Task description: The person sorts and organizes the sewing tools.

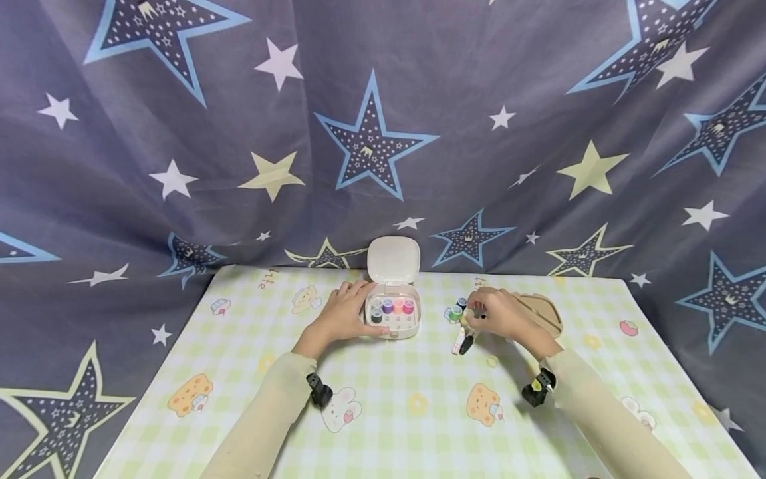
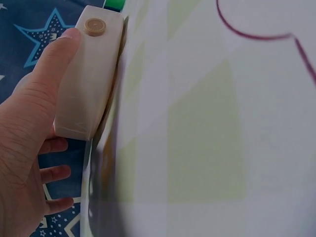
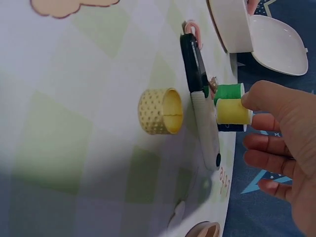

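Observation:
My left hand (image 1: 343, 313) grips the white sewing box (image 1: 391, 334) at its left side, the thumb beside the round gold button on its front. The lid (image 1: 393, 259) stands raised at the back. Inside are several thread spools, among them a purple spool (image 1: 387, 306) and a black spool (image 1: 376, 315), beside bare pegs. My right hand (image 1: 498, 313) pinches a yellow thread spool (image 3: 232, 111) between thumb and forefinger. Right by it are a green spool (image 3: 229, 92) and a dark blue spool (image 3: 230, 128), partly hidden behind the yellow one.
A slim black-and-white tool (image 3: 194, 61) and a yellow dimpled thimble (image 3: 159, 111) lie near the right hand. A pale strip (image 1: 459, 341) lies beside the tool. Behind the right hand is a tan tray (image 1: 541, 313). A starry curtain (image 1: 371, 133) hangs along the table's back edge.

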The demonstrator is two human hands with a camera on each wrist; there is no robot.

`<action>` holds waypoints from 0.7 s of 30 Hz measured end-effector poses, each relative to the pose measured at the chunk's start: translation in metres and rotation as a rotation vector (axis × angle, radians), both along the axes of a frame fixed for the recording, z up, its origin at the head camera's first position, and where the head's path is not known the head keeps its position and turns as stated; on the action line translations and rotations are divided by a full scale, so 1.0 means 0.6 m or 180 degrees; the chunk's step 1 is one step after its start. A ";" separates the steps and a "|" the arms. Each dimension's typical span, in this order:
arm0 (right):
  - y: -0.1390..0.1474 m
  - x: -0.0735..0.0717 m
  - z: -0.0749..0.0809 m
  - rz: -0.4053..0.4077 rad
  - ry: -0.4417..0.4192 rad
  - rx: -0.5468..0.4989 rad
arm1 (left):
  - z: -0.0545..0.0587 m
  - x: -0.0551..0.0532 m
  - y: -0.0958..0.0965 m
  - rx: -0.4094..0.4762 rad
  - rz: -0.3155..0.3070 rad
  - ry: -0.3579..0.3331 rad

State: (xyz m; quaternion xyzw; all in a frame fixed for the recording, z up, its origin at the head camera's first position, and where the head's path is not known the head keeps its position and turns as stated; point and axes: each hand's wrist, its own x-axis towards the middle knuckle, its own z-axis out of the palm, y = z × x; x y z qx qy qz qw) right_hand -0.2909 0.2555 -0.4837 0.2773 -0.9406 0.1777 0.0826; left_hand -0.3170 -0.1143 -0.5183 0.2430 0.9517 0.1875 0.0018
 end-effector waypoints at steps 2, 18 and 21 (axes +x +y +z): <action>0.000 0.001 0.003 -0.0018 0.0024 0.0011 | 0.000 0.000 0.000 0.0013 -0.0001 0.0029; -0.045 0.005 0.054 0.0317 0.0239 -0.0269 | -0.006 0.001 0.001 0.0040 0.0021 0.0032; -0.070 0.002 0.063 0.0475 0.0234 -0.0297 | -0.006 0.001 0.002 0.0052 0.0012 0.0035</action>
